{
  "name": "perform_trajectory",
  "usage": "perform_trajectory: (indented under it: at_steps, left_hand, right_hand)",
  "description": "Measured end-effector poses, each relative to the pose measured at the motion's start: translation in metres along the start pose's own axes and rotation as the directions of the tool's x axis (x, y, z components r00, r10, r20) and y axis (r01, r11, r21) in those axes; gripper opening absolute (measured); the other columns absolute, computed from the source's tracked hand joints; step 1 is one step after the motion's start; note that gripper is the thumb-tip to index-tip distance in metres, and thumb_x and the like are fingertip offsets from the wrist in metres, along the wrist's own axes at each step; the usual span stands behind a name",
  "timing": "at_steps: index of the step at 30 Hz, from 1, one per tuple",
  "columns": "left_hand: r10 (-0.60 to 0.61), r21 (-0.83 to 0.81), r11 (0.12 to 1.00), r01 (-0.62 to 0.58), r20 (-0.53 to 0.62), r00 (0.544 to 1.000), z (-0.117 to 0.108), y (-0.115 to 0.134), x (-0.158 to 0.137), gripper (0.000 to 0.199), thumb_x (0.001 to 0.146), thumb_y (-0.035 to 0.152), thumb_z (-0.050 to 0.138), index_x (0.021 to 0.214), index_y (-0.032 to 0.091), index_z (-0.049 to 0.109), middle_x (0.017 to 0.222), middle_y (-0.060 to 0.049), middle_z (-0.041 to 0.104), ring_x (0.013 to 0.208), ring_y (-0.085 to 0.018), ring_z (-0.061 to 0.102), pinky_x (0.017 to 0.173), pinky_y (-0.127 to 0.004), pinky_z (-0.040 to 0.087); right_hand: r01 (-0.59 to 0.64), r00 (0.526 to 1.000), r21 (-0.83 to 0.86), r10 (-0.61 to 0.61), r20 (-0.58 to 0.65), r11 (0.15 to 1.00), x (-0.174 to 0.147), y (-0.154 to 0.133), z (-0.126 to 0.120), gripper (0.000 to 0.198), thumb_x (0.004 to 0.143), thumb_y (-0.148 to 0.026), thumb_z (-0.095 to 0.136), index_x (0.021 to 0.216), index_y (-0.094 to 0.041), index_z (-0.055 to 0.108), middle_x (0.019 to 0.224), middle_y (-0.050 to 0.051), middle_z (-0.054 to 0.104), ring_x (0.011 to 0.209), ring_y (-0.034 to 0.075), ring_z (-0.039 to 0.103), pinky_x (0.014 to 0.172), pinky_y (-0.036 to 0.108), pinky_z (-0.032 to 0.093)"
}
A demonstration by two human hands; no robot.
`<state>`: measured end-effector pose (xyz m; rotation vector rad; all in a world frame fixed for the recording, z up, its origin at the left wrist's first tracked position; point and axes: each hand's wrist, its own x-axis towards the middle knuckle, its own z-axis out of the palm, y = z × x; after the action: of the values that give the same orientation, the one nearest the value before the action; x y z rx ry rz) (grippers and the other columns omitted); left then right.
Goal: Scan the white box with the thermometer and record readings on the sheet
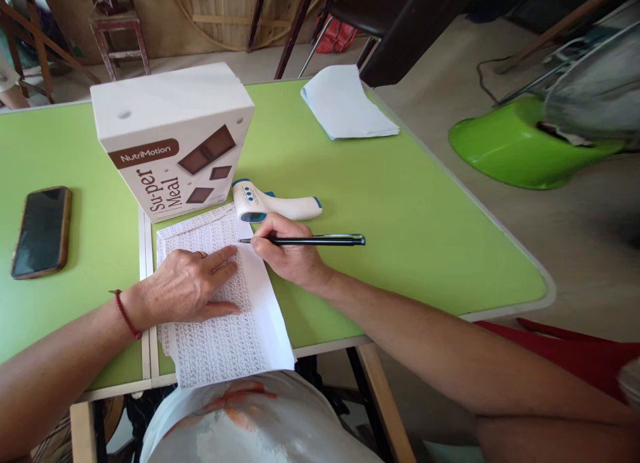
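Note:
A sheet of paper (220, 346) covered in rows of small handwriting lies on the green table, its lower end hanging past the near edge. My left hand (193, 286) rests on it with the fingers apart, palm down. Between the fingers of my right hand (293, 253) is a black pen (325, 240), its tip at the writing near the sheet's right side. Just beyond my right hand lies a white and blue infrared thermometer (280, 206). A white NutriMotion box (173, 143) stands behind the paper.
A phone (43, 230) lies screen up at the left of the green table (400, 216). Folded white sheets (345, 103) sit near the far right corner. On the floor to the right is a bright green plastic stool (520, 146). Another stool (117, 33) stands behind the table.

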<state>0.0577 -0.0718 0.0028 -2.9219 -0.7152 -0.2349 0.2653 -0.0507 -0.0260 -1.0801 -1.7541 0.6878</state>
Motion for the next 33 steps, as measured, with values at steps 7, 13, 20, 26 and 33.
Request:
perform_trajectory:
  at_steps: [7,13,20,26,33]
  left_hand:
    - [0.012,0.011,1.000,-0.013,0.009,1.000,-0.0013,-0.0002,0.0003,0.062,0.095,0.062,0.027,0.106,0.011,0.062,0.126,-0.014,0.056,0.054,-0.015,0.059,0.045,-0.031,0.045]
    - [0.006,0.007,1.000,-0.006,0.009,1.000,-0.0009,0.0001,0.0002,0.061,0.095,0.062,0.029,0.106,0.012,0.062,0.126,-0.012,0.056,0.053,-0.015,0.058,0.044,-0.032,0.045]
    - [0.009,0.009,1.000,-0.009,0.009,1.000,-0.0013,0.0005,0.0006,0.061,0.095,0.062,0.029,0.105,0.012,0.062,0.126,-0.014,0.056,0.053,-0.015,0.058,0.044,-0.031,0.044]
    - [0.004,0.001,1.000,-0.004,0.007,1.000,0.0001,0.0001,-0.0001,0.060,0.094,0.063,0.032,0.106,0.012,0.061,0.128,-0.012,0.056,0.054,-0.017,0.060,0.043,-0.034,0.045]
    - [0.002,-0.006,1.000,-0.002,0.001,1.000,-0.0004,0.0000,0.0005,0.060,0.095,0.062,0.030,0.105,0.012,0.061,0.127,-0.011,0.056,0.055,-0.017,0.060,0.044,-0.034,0.044]
  right_hand:
    - [-0.037,0.999,-0.018,0.037,-0.005,0.999,0.0007,0.0012,-0.0005,0.018,0.070,-0.017,0.051,0.058,-0.022,0.040,0.050,-0.006,0.046,0.044,0.008,0.040,0.043,0.023,0.033]
    - [-0.036,0.999,-0.025,0.035,-0.016,0.999,0.0006,0.0001,0.0012,0.017,0.069,-0.016,0.050,0.056,-0.021,0.040,0.049,-0.006,0.044,0.043,0.007,0.037,0.041,0.022,0.031]
    - [-0.038,0.999,-0.026,0.038,-0.005,0.999,0.0004,0.0007,0.0002,0.018,0.070,-0.017,0.051,0.057,-0.022,0.039,0.050,-0.006,0.045,0.044,0.007,0.039,0.042,0.023,0.032]
    - [-0.034,0.999,-0.035,0.033,-0.021,0.999,0.0002,0.0015,0.0001,0.018,0.070,-0.016,0.050,0.058,-0.022,0.038,0.049,-0.006,0.044,0.043,0.008,0.039,0.042,0.023,0.032]
    - [-0.029,0.999,-0.037,0.028,-0.024,0.999,0.0003,0.0003,0.0009,0.018,0.068,-0.015,0.050,0.057,-0.022,0.038,0.049,-0.006,0.044,0.043,0.007,0.037,0.042,0.023,0.032]
